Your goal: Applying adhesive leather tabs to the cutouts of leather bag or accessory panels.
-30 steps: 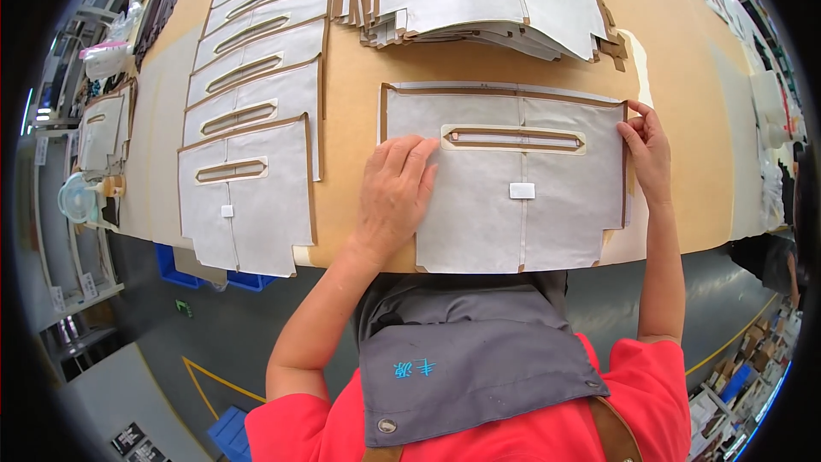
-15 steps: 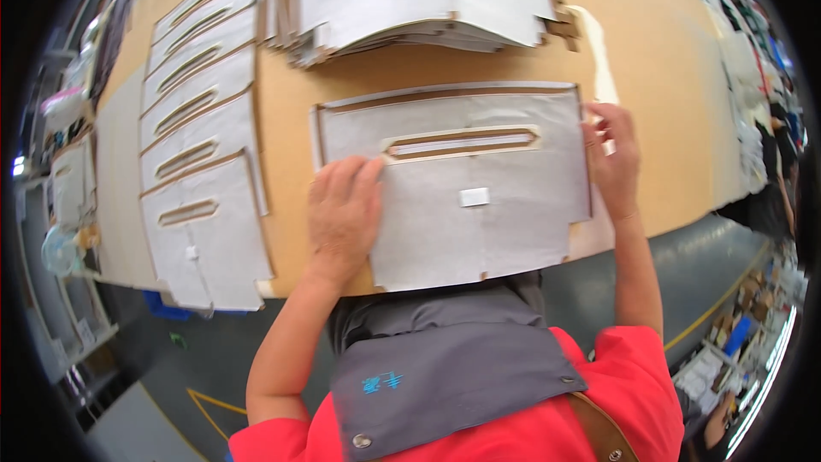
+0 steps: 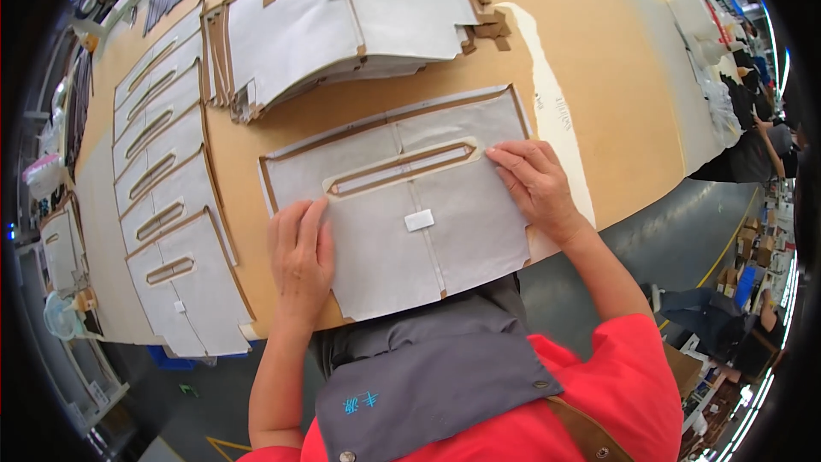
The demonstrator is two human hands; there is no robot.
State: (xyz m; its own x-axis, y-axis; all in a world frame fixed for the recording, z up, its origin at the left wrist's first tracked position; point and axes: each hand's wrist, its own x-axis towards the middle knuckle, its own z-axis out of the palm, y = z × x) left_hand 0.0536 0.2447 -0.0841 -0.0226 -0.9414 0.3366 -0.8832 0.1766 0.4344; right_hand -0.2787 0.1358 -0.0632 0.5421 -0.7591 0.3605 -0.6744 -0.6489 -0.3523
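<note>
A grey flat panel [image 3: 376, 257] with brown edging lies before me, turned slightly. A long slot [image 3: 402, 169], framed in cream and lined with brown, runs across its upper half. Below the slot sits a small white tag [image 3: 419, 220]. My left hand [image 3: 301, 252] rests at the panel's left edge, fingers stretched over it. My right hand [image 3: 539, 188] is over the right part, its fingertips drawn together beside the slot's right end. Whatever may be between those fingertips is too small to make out.
A thick stack of similar panels [image 3: 316, 26] stands beyond. Along the left, several slotted panels [image 3: 184, 282] overlap in a row. A cream paper strip [image 3: 556, 111] lies on the tan table [image 3: 624, 77] at right. Another person [image 3: 727, 316] is at far right.
The view has swung, so the panel and stack appear tilted and farther left. My right hand has moved from the panel's right edge onto its face by the slot's end.
</note>
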